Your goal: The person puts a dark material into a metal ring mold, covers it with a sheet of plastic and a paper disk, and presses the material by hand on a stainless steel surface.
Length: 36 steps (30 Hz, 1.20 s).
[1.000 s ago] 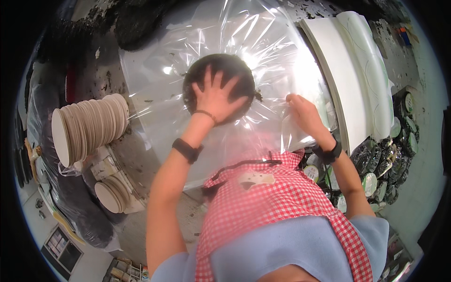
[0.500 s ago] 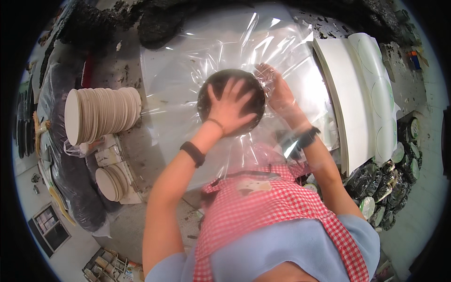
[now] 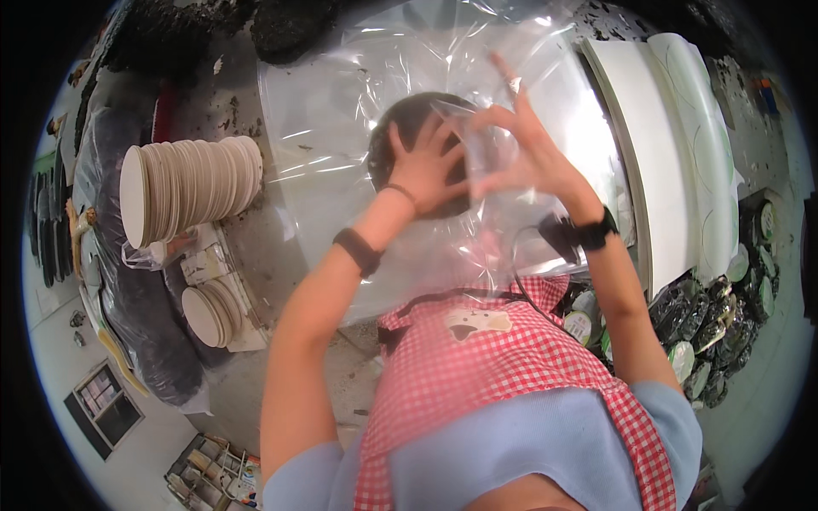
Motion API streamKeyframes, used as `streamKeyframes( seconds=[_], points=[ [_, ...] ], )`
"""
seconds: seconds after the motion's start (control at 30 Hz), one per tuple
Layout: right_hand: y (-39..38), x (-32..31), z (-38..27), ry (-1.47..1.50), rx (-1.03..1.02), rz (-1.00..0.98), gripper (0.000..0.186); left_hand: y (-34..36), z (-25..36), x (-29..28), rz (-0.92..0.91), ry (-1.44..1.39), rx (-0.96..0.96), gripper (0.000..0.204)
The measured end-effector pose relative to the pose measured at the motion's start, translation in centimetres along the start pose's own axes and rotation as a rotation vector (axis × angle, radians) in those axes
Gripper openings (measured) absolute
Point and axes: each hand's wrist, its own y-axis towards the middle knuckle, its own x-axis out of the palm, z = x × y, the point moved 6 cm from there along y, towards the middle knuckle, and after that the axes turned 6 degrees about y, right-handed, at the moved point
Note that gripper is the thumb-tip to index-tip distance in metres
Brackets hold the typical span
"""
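Note:
My left hand lies with spread fingers flat on a round dark disc. Clear plastic film spreads around the disc in shiny radiating creases. To the right of the disc is my right hand, raised, its thumb and fingers apart in a curved shape. A loose fold of the film crosses its fingertips and hangs in front of part of my left hand. The film blurs the contact, so how the right fingertips touch it is unclear. Under the film, the disc's right side is partly hidden by my hands.
At left, a long stack of round beige discs lies on its side, with a smaller stack nearer. White sheets and a clear roll stand at right. Black wrapped bundles are piled beyond. Dark plastic-covered bags lie far left.
My right hand has gone from closed on bunched film beside the disc to raised with fingers spread, lifting a film fold leftward. My left hand stays on the disc. The whole view has shifted slightly.

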Motion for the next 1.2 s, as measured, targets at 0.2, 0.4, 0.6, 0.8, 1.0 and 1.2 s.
streamKeyframes(
  seconds=[0.2, 0.4, 0.6, 0.8, 1.0, 1.2],
  points=[
    [1.1, 6.6, 3.5, 0.035, 0.122, -0.239, 0.016, -2.3, 0.1, -3.7, -0.186, -0.036, -0.039, 0.068],
    [-0.3, 9.3, 5.5, -0.652, -0.044, -0.341, 0.023, -6.0, 0.2, -5.1, 0.013, -0.063, 0.156, 0.019],
    [-0.2, 7.1, 5.2, -0.754, 0.13, -0.492, 0.076, -11.8, 2.7, -10.8, 0.156, -0.499, -0.149, 0.035],
    [-0.4, 5.8, 7.0, -0.861, 0.022, -0.505, 0.069, -12.8, 3.7, -14.4, 0.573, -0.001, 0.086, 0.027],
    [-1.0, 6.0, 7.0, -0.843, -0.14, -0.539, 0.065, -15.1, 3.8, -0.3, 0.163, -0.313, 0.034, 0.058],
    [-0.9, 5.6, 6.9, -0.736, -0.084, -0.537, 0.056, -5.8, -4.4, -1.2, 0.21, -1.248, 0.024, 0.094]
  ],
)
